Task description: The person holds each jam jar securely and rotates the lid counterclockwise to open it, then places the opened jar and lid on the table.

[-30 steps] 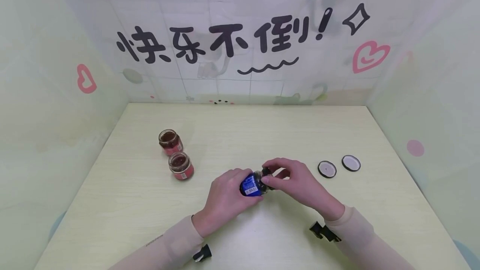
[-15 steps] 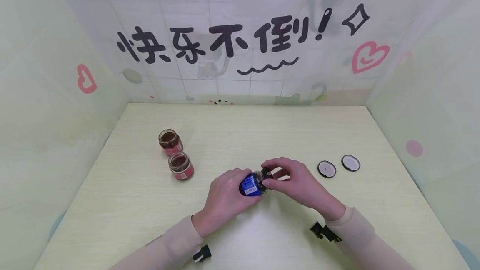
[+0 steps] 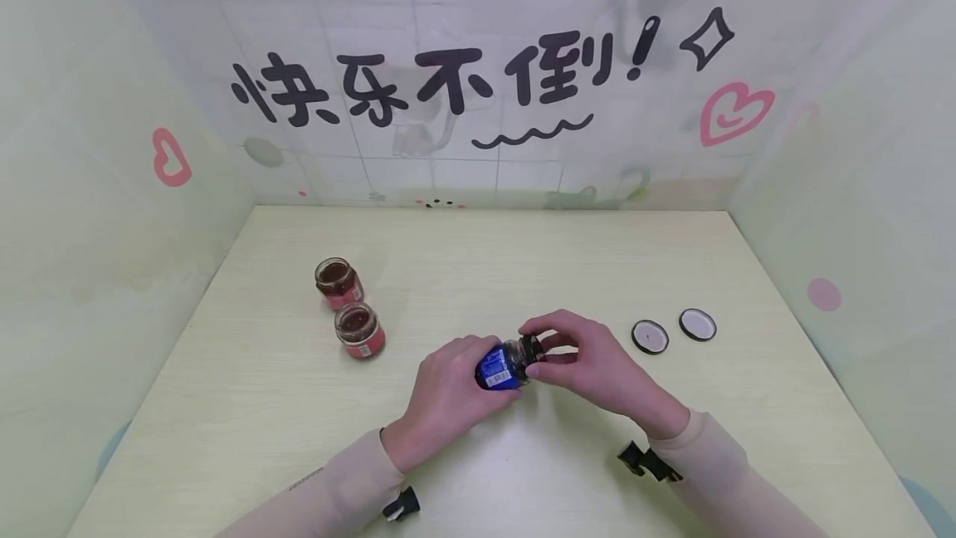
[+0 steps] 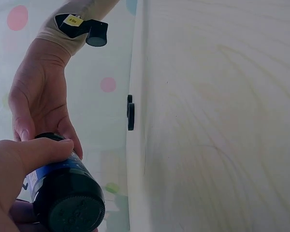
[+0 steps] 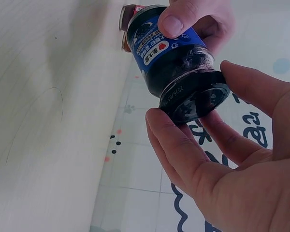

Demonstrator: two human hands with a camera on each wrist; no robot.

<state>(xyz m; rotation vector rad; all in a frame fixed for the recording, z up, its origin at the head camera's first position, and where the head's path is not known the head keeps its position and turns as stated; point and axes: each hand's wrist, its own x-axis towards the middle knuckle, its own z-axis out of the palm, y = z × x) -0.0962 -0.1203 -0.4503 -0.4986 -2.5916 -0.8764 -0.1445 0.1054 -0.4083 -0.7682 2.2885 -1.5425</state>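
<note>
My left hand grips a glass jar with a blue label, held tilted over the table with its lid end to the right. In the left wrist view the dark round base of the jar faces the camera, and the thumb lies along its side. My right hand pinches the black lid at its rim, thumb on one side and fingers on the other. The lid sits on the jar's mouth in the right wrist view. The palm stands away from the lid's top.
Two open jars with red labels, a rear jar and a front jar, stand close together at the left. Two lids, a nearer lid and a farther lid, lie white side up at the right. A printed wall borders the table's back.
The right hand's fingertips have shifted slightly around the lid, and more of its black rim shows. The left hand and the jar have hardly moved.
</note>
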